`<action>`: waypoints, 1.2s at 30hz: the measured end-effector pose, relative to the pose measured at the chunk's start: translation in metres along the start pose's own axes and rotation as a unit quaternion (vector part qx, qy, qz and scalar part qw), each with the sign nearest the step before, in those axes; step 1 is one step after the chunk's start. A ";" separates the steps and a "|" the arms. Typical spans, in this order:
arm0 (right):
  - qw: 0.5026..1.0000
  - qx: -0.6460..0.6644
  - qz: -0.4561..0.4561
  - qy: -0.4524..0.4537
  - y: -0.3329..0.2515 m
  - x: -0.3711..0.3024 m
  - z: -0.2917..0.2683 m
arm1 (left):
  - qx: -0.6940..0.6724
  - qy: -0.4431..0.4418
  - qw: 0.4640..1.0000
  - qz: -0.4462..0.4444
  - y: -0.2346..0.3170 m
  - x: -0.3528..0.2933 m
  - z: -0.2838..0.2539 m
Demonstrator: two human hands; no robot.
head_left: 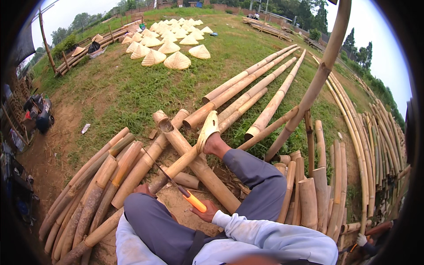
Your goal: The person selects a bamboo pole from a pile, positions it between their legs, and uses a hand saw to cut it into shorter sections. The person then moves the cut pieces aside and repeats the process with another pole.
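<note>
From the head camera, the person sits on bare ground with both knees raised in grey trousers, and the right hand (206,211) is wrapped around the orange handle of a long thin dark blade (171,180); that grip is pressed firmly together on the handle, knuckles low near the near knee. The blade runs up and to the left toward a short, thick tan bamboo section (176,168) that lies slanted across the middle of the scene, propped over another thick bamboo pole (201,170) and pinned by the person's sandalled foot (210,132) at its far end. The left hand (143,190) shows only as a sliver behind the left knee, just beside the bamboo section; whether its grip is spread or clenched I cannot tell. To work this well, I judge the foot should bear hard on the section so it cannot roll, the blade should stay in line with the grain, and the left hand should stay clear of the edge's path. Cut bamboo lengths (92,190) lie stacked to the left, upright pieces (309,194) crowd the right, and pale conical woven hats (176,59) dry on the far grass.
</note>
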State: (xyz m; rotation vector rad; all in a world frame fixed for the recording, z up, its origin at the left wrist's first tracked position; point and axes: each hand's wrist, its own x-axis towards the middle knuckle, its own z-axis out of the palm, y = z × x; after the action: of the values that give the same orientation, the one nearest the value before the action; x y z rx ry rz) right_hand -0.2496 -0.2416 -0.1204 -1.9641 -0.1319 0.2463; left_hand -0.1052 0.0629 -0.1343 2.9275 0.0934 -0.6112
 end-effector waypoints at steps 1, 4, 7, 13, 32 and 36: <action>1.000 -0.001 0.013 -0.011 -0.006 -0.010 -0.005 | 0.001 -0.001 1.000 0.003 -0.001 0.001 0.000; 0.999 0.010 0.022 -0.021 -0.029 -0.058 -0.031 | 0.005 -0.001 1.000 0.018 -0.006 0.010 0.001; 0.992 -0.008 0.126 -0.026 -0.041 -0.100 -0.052 | 0.007 -0.013 0.999 0.040 -0.014 0.021 0.009; 0.999 0.040 0.008 -0.034 -0.015 0.008 -0.017 | -0.021 -0.013 0.999 0.033 -0.021 0.025 0.021; 0.994 0.080 0.058 -0.045 -0.026 -0.033 -0.036 | -0.049 -0.044 0.997 0.050 -0.026 0.032 0.014; 0.998 0.008 0.054 -0.015 -0.062 -0.105 -0.064 | -0.043 -0.041 0.998 0.029 -0.026 0.034 0.019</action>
State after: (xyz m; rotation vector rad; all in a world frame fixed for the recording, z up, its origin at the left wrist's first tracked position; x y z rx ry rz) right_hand -0.3353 -0.2961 -0.0279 -1.9544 -0.0434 0.3471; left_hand -0.0843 0.0863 -0.1686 2.8076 0.0262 -0.6991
